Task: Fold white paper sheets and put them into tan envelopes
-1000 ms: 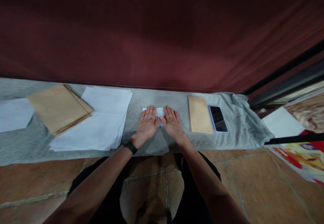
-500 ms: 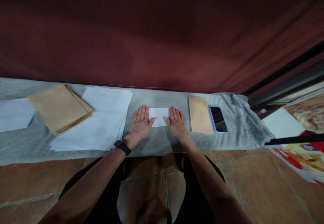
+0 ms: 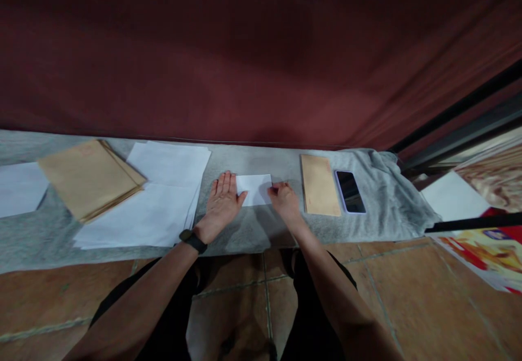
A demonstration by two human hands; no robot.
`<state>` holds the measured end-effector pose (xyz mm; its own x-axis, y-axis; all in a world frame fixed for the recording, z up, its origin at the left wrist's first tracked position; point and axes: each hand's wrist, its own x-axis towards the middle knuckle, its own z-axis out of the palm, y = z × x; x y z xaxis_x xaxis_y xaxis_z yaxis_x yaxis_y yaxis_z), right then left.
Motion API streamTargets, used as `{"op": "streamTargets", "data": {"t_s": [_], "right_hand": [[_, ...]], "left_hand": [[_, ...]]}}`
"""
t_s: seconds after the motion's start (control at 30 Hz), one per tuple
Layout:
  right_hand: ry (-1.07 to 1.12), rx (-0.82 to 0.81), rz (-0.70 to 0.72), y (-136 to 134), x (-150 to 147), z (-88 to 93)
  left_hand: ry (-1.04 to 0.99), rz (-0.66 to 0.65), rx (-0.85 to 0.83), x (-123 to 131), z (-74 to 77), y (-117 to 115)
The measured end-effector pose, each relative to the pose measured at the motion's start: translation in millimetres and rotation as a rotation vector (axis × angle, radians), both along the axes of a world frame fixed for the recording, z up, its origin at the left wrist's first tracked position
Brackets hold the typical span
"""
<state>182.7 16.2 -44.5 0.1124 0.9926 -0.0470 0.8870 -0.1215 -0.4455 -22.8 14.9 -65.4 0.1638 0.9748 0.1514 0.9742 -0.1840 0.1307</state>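
Note:
A small folded white paper (image 3: 256, 189) lies on the grey cloth in front of me, between my hands. My left hand (image 3: 223, 200) rests flat, fingers spread, at the paper's left edge with the thumb on it. My right hand (image 3: 284, 199) has its fingers curled and pinched at the paper's right edge. To the right of that hand lies a brown envelope (image 3: 321, 185). Large white sheets (image 3: 163, 203) are spread left of my left hand, with a stack of brown envelopes (image 3: 89, 176) partly on top of them.
A phone (image 3: 350, 191) with a dark screen lies right of the single envelope. Another white paper (image 3: 20, 188) is at the far left. Grey cloth (image 3: 391, 203) covers the narrow surface, backed by a dark red panel (image 3: 244, 78). Printed packaging (image 3: 493, 255) stands at right.
My right hand has gone from lying flat with spread fingers to a pinch at the paper's right edge. My left hand stays flat at the left edge.

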Motion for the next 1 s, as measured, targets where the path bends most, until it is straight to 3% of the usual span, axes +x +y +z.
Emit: {"op": "streamTargets", "data": {"t_s": [0.2, 0.3, 0.37, 0.47, 0.57, 0.67, 0.73, 0.8, 0.87, 1.0], "right_hand": [[0.373, 0.080, -0.054, 8, -1, -3.7], [0.659, 0.242, -0.005, 5, -7, 3.6], [0.736, 0.403, 0.043, 0, -9, 14.7], [0.641, 0.641, 0.111, -11, -10, 33.7], [0.407, 0.780, 0.289, -20, -13, 44.7], [0.190, 0.808, 0.509, -27, -21, 45.3], [0.124, 0.762, 0.631, -30, -26, 43.5], [0.140, 0.695, 0.692, -31, -28, 41.5], [0.187, 0.645, 0.663, -30, -26, 38.9], [0.194, 0.522, 0.406, -21, -19, 26.6]], "left_hand": [[-0.073, -0.007, -0.046, 0, 9.8, 3], [-0.288, -0.064, -0.046, 5, 21.3, 5], [-0.503, -0.136, -0.022, 12, 31.4, 3], [-0.896, -0.166, -0.057, 26, 47.9, -7], [-1.371, -0.113, -0.247, 39, 62.9, -16], [-1.759, -0.018, -0.413, 43, 71.5, -16], [-1.893, 0.082, -0.450, 39, 71.5, -12], [-1.929, 0.185, -0.448, 32, 67.2, -7], [-1.878, 0.230, -0.446, 24, 59.8, -2], [-1.621, 0.197, -0.450, 13, 42.0, 5]]}}
